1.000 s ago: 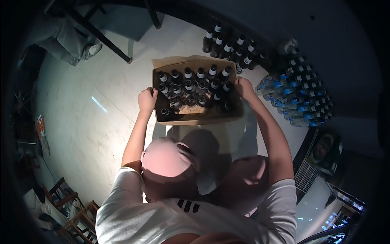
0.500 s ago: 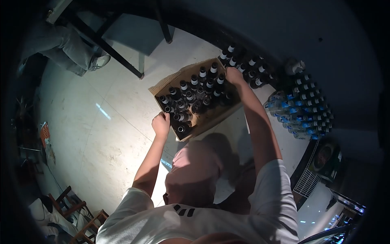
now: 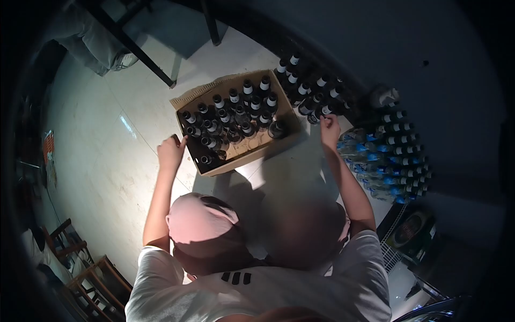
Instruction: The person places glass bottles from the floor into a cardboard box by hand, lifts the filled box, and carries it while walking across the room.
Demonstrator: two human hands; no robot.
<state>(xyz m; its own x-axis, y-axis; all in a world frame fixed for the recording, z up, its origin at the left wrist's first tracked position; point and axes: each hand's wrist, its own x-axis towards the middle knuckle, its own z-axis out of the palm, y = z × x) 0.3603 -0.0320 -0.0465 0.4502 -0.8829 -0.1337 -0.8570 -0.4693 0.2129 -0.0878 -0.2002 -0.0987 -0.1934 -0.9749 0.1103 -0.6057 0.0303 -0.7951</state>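
Observation:
A cardboard box [image 3: 255, 160] full of dark glass beer bottles [image 3: 224, 115] stands on the floor in front of my knees. My left hand [image 3: 171, 152] is at the box's left side, its thumb and curled fingers apart, holding nothing I can see. To the right of the box, my right hand [image 3: 330, 130] has its fingers closed at the neck of a dark beer bottle [image 3: 327, 110]. That bottle stands at the near edge of a group of similar bottles [image 3: 304, 88]. The fingers partly hide it.
Clear bottles with blue labels [image 3: 375, 155] stand close-packed by the wall at right. A dark green box [image 3: 416, 233] and a wire rack [image 3: 390, 255] are nearer me. Dark table legs [image 3: 150, 64] rise at the back, a person's shoe [image 3: 125, 60] beyond. Wooden stools [image 3: 99, 279] stand lower left.
Both hands have come off the box's edges; the right one has moved to the bottles beside it. My view has shifted, so the box appears further left, and my knees have parted.

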